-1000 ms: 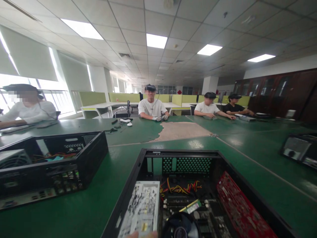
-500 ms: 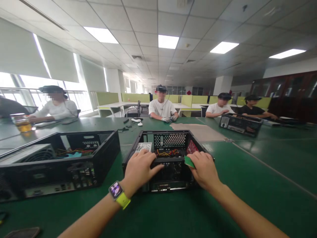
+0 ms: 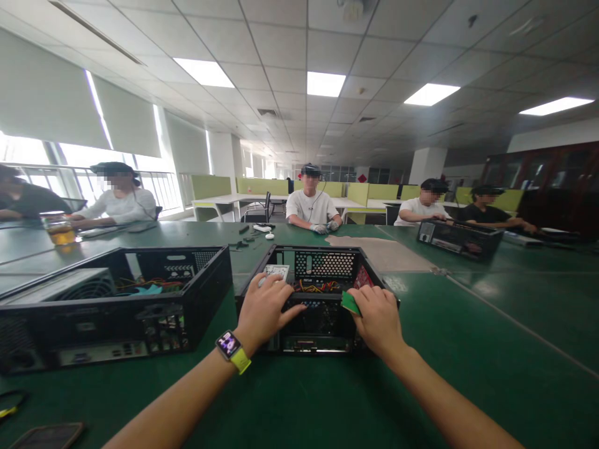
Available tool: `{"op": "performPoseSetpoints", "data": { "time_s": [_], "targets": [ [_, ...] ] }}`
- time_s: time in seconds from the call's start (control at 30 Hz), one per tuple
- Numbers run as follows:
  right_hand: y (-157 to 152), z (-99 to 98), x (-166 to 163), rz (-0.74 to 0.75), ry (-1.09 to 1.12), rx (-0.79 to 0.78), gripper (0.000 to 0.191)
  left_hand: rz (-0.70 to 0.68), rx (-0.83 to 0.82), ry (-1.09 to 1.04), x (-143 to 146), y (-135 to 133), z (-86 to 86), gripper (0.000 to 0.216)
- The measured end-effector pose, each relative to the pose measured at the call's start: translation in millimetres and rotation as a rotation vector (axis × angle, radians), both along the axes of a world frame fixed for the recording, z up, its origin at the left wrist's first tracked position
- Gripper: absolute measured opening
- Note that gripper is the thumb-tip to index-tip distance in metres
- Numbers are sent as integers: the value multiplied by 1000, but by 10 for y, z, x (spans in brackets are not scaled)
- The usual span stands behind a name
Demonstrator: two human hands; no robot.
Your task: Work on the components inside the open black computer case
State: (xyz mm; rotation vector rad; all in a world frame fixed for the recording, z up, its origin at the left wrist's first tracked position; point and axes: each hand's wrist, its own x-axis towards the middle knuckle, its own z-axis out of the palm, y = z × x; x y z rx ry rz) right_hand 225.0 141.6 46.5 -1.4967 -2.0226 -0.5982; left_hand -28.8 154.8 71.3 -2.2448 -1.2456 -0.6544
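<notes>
An open black computer case (image 3: pixel 327 262) lies in front of me, with coloured cables and a red board inside. My left hand (image 3: pixel 266 308) grips its near left rim; the fingers reach over the edge and the thumb stretches along the front rail. A watch with a yellow-green strap (image 3: pixel 239 360) is on that wrist. Over the near right rim, my right hand (image 3: pixel 380 315) is closed on a small flat green piece (image 3: pixel 350 303), pinched between thumb and fingers. Its kind I cannot make out. The hand hides part of the case's right corner.
A second open computer case (image 3: pixel 116 330) stands on the left of the green table (image 3: pixel 449 349). Another case (image 3: pixel 458 239) is at the far right beside co-workers. A glass of amber drink (image 3: pixel 60 234), small dark parts (image 3: pixel 241 243) and a brown sheet (image 3: pixel 381 252) lie farther back.
The view has shifted slightly. My right hand with the green piece has moved a little left along the case's near rim; the left hand stays at its corner.
</notes>
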Motion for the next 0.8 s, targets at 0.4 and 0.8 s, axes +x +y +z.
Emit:
{"op": "performPoseSetpoints", "data": {
  "time_s": [0.4, 0.8],
  "targets": [
    [907, 539, -311, -415, 315, -269, 48, 255, -385, 121, 815, 785, 304, 68],
    [-1156, -689, 993, 3, 1184, -1093, 77, 695, -341, -48, -1262, 459, 238, 62]
  ]
}}
